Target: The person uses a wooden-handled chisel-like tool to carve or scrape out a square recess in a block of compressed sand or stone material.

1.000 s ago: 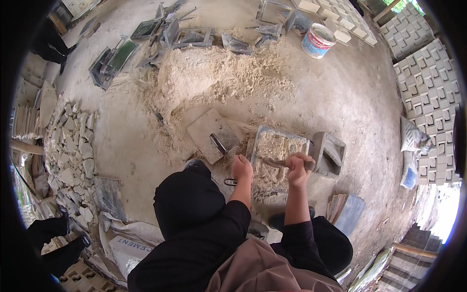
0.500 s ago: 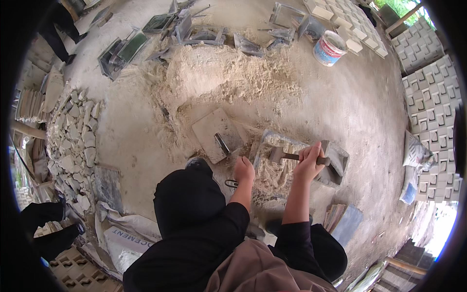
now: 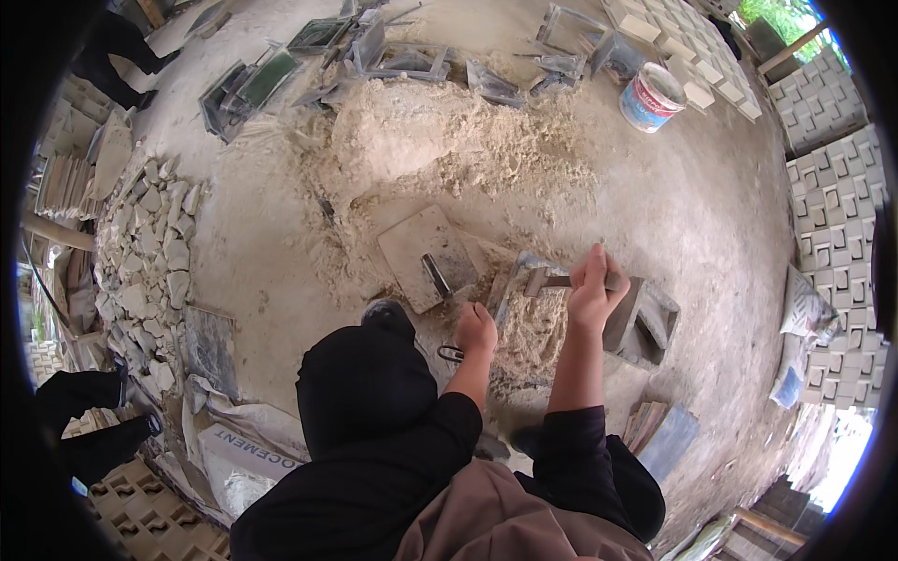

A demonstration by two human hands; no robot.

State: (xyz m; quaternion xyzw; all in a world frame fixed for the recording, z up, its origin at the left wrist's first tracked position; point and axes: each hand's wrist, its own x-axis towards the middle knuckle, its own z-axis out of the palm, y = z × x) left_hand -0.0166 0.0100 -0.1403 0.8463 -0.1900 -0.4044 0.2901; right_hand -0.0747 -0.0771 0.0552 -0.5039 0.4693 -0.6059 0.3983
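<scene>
My right hand (image 3: pixel 599 290) is wrapped round the handle of a hammer (image 3: pixel 537 281), whose metal head points left above a mould (image 3: pixel 524 265) of pale, sandy mix (image 3: pixel 531 329). My left hand (image 3: pixel 475 329) is a closed fist at the mould's left side; what it holds, if anything, is hidden. A dark loop (image 3: pixel 450 353) shows just below that fist. Up and to its left, a shiny metal piece (image 3: pixel 434 275) rests over a square, dusty board (image 3: pixel 412 245). Right of the mould sits a grey hollow form (image 3: pixel 647 323) with a slanted piece inside.
Beyond the board spreads a heap of sandy mix (image 3: pixel 421 140), with metal moulds (image 3: pixel 402 61) behind it. A bucket (image 3: pixel 652 97) stands far right, near stacked patterned blocks (image 3: pixel 837 224). Broken rubble (image 3: pixel 145 271) lies left. Thin plates (image 3: pixel 669 444) lie near my right leg. Other people's legs (image 3: pixel 112 56) show left.
My right hand and the hammer have moved a little farther from me, above the mould. The whole view has shifted slightly. My left fist stays by the mould's left side.
</scene>
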